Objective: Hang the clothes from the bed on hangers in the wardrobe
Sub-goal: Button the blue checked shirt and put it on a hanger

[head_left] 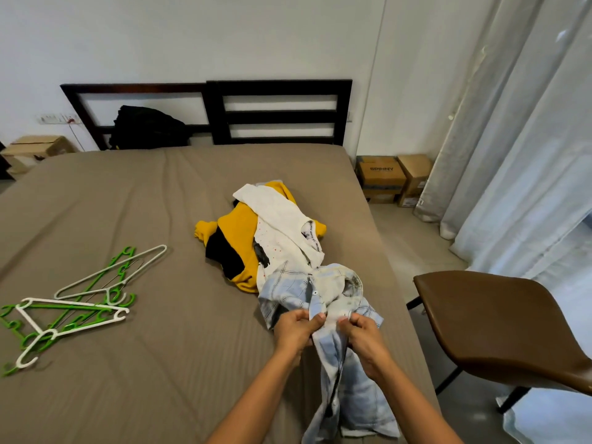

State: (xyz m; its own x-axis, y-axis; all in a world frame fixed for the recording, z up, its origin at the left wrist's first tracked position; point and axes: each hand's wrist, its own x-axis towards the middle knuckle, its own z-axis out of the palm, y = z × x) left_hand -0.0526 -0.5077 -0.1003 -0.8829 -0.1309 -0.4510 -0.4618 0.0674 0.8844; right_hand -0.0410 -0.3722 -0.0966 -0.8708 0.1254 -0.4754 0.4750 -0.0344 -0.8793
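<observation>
A light blue checked shirt [333, 296] lies near the bed's right edge, its lower part trailing toward me. My left hand [296, 330] pinches the shirt's button placket, and my right hand [363, 336] grips the opposite front edge just beside it. Behind the shirt lie a white garment [285, 219] and a yellow and black garment [235, 243] in a heap. Several white and green hangers [77, 302] are scattered on the left side of the bed [128, 363]. No wardrobe is in view.
A brown chair [499, 325] stands close to the bed's right side. Cardboard boxes [390, 177] sit by the wall near pale curtains [519, 155]. A black bag [147, 128] leans against the dark headboard [278, 113]. Another box [35, 149] is at far left.
</observation>
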